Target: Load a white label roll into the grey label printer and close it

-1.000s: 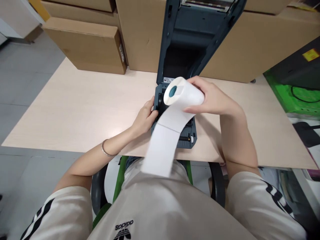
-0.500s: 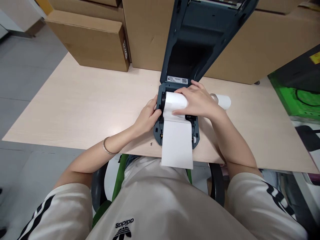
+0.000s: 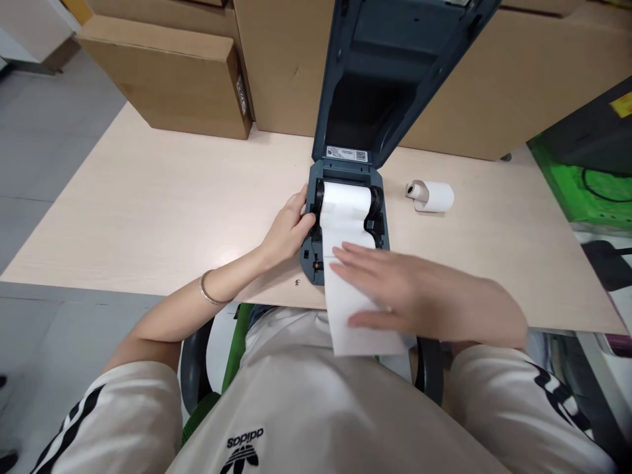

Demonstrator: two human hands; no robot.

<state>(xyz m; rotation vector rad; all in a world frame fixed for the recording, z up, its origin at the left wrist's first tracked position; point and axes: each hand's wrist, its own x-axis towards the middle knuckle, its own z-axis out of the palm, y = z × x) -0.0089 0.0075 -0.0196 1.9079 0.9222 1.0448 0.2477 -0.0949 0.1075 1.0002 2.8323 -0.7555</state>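
Observation:
A dark blue-grey label printer (image 3: 312, 260) lies on the table with its lid (image 3: 340, 72) raised. Inside it, a white paper roll (image 3: 345, 197) sits between two black holders. A strip of paper (image 3: 340, 322) runs from the roll over the printer's front and past the table edge. My left hand (image 3: 289, 230) grips the printer's left side, thumb on the rim. Over the strip, slightly blurred, is my right hand (image 3: 390, 286), open with fingers stretched flat; whether it presses on the paper I cannot tell.
A second small white roll (image 3: 437, 197) lies on the table (image 3: 197, 197) to the right. Cardboard boxes (image 3: 168, 79) line the back. At the far right stands a green bin (image 3: 592, 184) with a black cable. Tiny dark bits (image 3: 297, 282) lie near the front edge.
My right hand has moved off the roll, down toward me onto the hanging strip. The strip's lower end has swung right and reaches lower. My left hand keeps its place on the printer.

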